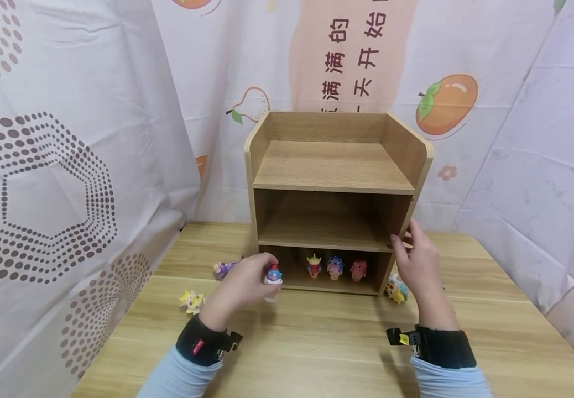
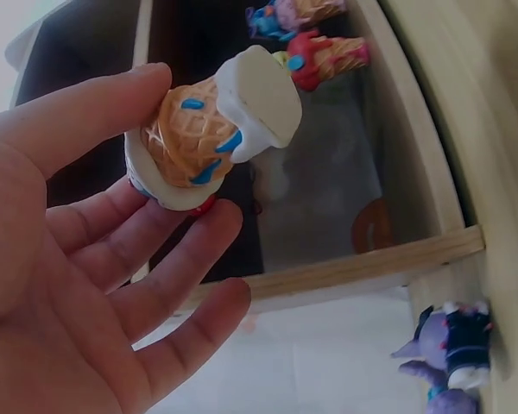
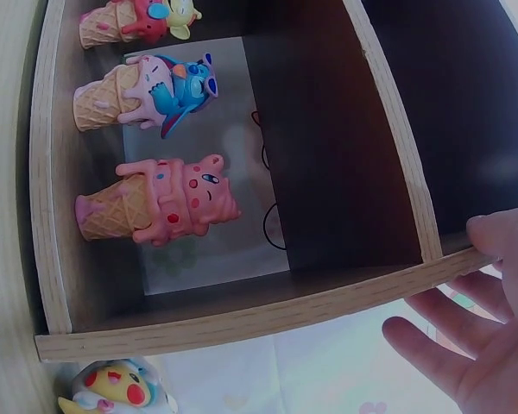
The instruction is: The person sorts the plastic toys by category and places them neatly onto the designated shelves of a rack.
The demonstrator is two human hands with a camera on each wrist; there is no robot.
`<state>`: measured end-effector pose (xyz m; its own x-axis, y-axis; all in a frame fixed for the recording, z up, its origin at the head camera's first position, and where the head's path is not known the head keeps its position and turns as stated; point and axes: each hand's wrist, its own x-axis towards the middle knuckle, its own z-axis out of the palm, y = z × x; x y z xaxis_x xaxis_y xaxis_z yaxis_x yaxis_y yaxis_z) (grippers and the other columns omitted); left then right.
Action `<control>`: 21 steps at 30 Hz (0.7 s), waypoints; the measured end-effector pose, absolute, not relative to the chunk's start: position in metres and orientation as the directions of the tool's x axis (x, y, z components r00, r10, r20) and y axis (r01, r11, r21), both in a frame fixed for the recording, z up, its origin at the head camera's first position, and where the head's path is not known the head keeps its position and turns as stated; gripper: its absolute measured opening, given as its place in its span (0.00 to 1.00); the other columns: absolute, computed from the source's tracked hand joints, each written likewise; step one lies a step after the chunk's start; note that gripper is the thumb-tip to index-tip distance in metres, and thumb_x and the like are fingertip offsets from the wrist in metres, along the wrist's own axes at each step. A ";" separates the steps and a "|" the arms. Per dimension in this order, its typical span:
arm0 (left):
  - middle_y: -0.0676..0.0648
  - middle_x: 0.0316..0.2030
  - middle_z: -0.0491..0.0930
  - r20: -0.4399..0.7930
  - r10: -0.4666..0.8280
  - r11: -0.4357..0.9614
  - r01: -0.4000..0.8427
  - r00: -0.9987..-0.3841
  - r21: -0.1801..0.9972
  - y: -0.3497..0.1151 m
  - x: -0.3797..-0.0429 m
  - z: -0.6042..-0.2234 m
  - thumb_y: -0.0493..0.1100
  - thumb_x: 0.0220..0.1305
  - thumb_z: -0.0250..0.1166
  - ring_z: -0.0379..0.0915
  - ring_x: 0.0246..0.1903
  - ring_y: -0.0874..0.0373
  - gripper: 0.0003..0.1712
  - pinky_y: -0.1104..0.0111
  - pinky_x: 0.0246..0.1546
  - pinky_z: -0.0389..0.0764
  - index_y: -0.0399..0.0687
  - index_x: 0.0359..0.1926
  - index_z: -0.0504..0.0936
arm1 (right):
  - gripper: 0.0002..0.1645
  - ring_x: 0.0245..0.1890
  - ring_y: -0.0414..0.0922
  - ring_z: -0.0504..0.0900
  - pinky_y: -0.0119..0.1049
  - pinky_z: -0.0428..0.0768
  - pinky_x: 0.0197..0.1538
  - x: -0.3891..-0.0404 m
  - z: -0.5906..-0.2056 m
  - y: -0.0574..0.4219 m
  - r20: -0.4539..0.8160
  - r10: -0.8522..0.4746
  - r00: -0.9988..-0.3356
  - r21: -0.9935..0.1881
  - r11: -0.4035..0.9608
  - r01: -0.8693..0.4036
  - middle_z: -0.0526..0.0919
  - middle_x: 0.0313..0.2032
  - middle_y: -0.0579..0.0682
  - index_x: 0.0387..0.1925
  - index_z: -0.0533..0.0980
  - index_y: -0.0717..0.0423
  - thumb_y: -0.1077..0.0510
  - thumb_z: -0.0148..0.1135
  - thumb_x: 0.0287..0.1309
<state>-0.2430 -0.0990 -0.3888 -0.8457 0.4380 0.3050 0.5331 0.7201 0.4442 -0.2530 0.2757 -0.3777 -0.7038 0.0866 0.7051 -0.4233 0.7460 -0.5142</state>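
Observation:
My left hand (image 1: 247, 279) pinches a figurine (image 1: 273, 275) with a blue character and red top on an ice-cream cone. In the left wrist view, this cone figurine (image 2: 194, 138) is tilted with its white base toward the camera, and the other fingers spread loosely. The wooden shelf (image 1: 334, 166) stands upright on the table. My right hand (image 1: 418, 260) grips the shelf's right side panel, thumb at the front edge, fingers outside. In the bottom compartment stand a red-and-yellow figurine (image 1: 314, 266), a blue-and-pink figurine (image 1: 334, 267) and a pink figurine (image 1: 359, 270).
A purple figurine (image 1: 222, 269) and a yellow figurine (image 1: 192, 302) lie on the wooden table (image 1: 327, 354) left of the shelf. Beside its right side sits a yellow-and-white figurine (image 1: 395, 289). Printed cloth (image 1: 207, 72) hangs behind and at both sides.

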 end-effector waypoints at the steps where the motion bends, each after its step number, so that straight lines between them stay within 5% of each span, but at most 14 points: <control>1: 0.55 0.37 0.78 0.299 0.439 0.719 0.531 -0.847 0.449 -0.097 -0.244 -0.391 0.48 0.50 0.74 0.72 0.35 0.64 0.25 0.67 0.38 0.79 0.47 0.48 0.77 | 0.25 0.45 0.60 0.78 0.55 0.82 0.37 -0.253 -0.378 0.276 0.706 0.087 -0.703 -0.514 0.745 -0.425 0.75 0.53 0.64 0.63 0.66 0.57 0.61 0.56 0.65; 21: 0.55 0.37 0.77 0.362 0.314 0.803 0.449 -0.878 0.392 -0.065 -0.260 -0.414 0.51 0.45 0.75 0.74 0.33 0.61 0.27 0.66 0.31 0.79 0.51 0.46 0.76 | 0.25 0.44 0.58 0.79 0.54 0.83 0.37 -0.254 -0.379 0.276 0.715 0.091 -0.693 -0.504 0.754 -0.421 0.75 0.53 0.63 0.62 0.67 0.57 0.61 0.57 0.65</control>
<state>-0.2602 -0.0655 -0.4141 -0.8776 0.3144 0.3619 0.4493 0.8027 0.3921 -0.2539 0.2756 -0.3787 -0.6934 0.0907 0.7148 -0.4208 0.7543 -0.5039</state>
